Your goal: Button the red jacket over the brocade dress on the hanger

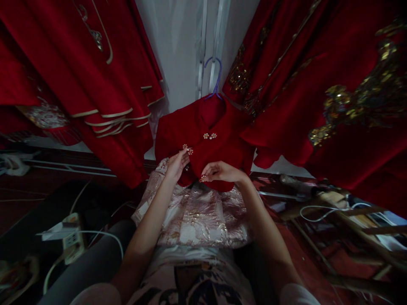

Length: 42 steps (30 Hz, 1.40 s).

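Note:
A short red jacket point(219, 144) hangs on a blue hanger point(215, 76) straight ahead, with pearl clasps point(210, 136) down its front. My left hand point(177, 164) pinches the jacket's left front edge just below a pearl clasp point(188, 149). My right hand point(219, 171) grips the lower front edge of the jacket, fingers curled round another clasp. A pale pink and gold brocade skirt point(197, 216) hangs beneath the jacket, over my lap.
Red embroidered garments hang at left point(95, 84) and right point(333, 93). A white power strip point(73, 239) with cables lies on the dark floor at lower left. Wooden bars point(365, 237) and white cords lie at lower right. A white wall point(178, 42) stands behind.

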{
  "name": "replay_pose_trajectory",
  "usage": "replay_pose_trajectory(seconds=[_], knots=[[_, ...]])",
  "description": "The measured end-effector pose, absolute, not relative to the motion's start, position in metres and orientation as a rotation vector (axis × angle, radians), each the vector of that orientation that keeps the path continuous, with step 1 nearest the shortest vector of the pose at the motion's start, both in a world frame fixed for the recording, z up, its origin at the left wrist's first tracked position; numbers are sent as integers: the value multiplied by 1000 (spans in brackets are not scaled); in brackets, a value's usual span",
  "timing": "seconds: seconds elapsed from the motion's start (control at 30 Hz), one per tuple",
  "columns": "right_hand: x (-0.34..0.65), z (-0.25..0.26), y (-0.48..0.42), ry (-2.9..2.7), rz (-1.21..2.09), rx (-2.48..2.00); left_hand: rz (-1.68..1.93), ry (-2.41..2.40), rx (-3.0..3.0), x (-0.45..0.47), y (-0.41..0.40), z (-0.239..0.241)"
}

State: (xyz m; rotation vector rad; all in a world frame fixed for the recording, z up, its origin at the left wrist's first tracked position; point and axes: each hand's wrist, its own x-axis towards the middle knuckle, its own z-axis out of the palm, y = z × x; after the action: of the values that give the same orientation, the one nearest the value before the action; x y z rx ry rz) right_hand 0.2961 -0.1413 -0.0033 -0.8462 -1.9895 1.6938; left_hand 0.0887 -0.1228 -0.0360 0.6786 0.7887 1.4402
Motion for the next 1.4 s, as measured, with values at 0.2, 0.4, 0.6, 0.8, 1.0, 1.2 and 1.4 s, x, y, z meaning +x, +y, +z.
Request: replay_pose_trajectory(seconds=[0.2,0.4,0.6,0.8,1.0,1.2,1.4], knots=[[291,-9,-142,-1999,1663,-863,1590,850,662,88,-118,-44],[292,-9,-145,-1994,1645,-877,1595,822,690,89,-119,-43],[296,-8,-145,-1999,1644,-899,1599,888,757,100,-118,-42],[305,-5,-146,-2049,1677,-930,1528,990,828,112,-119,-43],[324,9,-151,-2183,1835,-994,1517,1080,1544,124,-111,6],[326,12,-150,-2185,1874,-990,1276,1303,2577,124,-101,48],[324,8,-148,-2190,1870,-961,1084,1203,2829,122,-87,53]])
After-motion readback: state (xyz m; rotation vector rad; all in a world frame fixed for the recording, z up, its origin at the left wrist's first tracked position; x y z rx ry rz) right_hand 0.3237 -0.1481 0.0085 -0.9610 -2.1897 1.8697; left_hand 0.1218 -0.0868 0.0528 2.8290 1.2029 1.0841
